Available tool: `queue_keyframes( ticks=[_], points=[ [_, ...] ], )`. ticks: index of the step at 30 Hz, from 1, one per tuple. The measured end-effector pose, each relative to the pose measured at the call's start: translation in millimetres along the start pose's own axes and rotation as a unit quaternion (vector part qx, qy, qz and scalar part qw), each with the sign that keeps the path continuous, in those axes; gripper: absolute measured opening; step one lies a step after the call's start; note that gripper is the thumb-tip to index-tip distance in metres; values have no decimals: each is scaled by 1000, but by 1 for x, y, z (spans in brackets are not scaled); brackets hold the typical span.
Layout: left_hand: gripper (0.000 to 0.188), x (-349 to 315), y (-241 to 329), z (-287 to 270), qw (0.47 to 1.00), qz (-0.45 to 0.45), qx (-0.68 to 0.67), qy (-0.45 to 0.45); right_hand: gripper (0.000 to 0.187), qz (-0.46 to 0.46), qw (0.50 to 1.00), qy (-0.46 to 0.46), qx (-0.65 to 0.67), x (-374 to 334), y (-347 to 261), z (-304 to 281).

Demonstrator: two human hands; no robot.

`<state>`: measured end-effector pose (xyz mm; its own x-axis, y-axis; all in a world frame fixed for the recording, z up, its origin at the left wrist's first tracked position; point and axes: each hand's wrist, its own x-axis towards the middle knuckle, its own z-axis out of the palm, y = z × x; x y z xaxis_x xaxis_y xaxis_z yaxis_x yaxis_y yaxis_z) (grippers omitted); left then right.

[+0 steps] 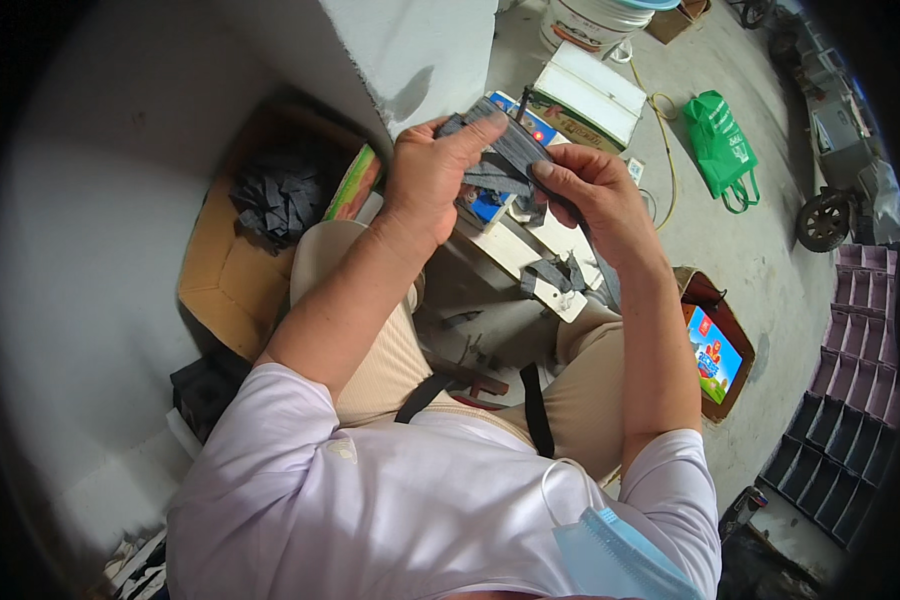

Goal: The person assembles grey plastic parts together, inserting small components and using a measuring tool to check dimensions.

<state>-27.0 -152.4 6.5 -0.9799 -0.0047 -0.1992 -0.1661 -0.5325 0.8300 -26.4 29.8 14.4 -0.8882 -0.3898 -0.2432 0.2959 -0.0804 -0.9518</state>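
My left hand (428, 178) grips one end of a small stack of dark grey fabric strips (518, 146), thumb on top. On the stack's other end, my right hand (606, 200) pinches with thumb and fingers. The strips look flat and layered, with looser pieces hanging under them. Below my hands is a narrow white board (498, 246), where a few crumpled grey scraps (553, 277) lie toward its near end. What my curled fingers do beneath the stack is hidden.
An open cardboard box (232, 292) holding a pile of dark grey strips (278, 198) stands left, beside a white wall. Beyond the board sit a white-topped carton (592, 92) and a bucket (588, 24). A green bag (720, 140) and divided trays (850, 390) are right.
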Motion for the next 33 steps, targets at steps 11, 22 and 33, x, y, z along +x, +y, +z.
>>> queue_keyframes(
  ticks=[11, 22, 33],
  points=[
    [30, 46, 19, -49, 993, -28, 23, 115, 17, 17, 997, 58, -43, 12, 1, 0],
    [26, 63, 12, -67, 978, -130, -89, 137, 15, 14, 994, 75, -78, 28, 4, 8],
    [28, 68, -7, -72, 966, -139, -102, 193, 15, 49, 993, 77, -81, 31, 7, 7]
  ],
)
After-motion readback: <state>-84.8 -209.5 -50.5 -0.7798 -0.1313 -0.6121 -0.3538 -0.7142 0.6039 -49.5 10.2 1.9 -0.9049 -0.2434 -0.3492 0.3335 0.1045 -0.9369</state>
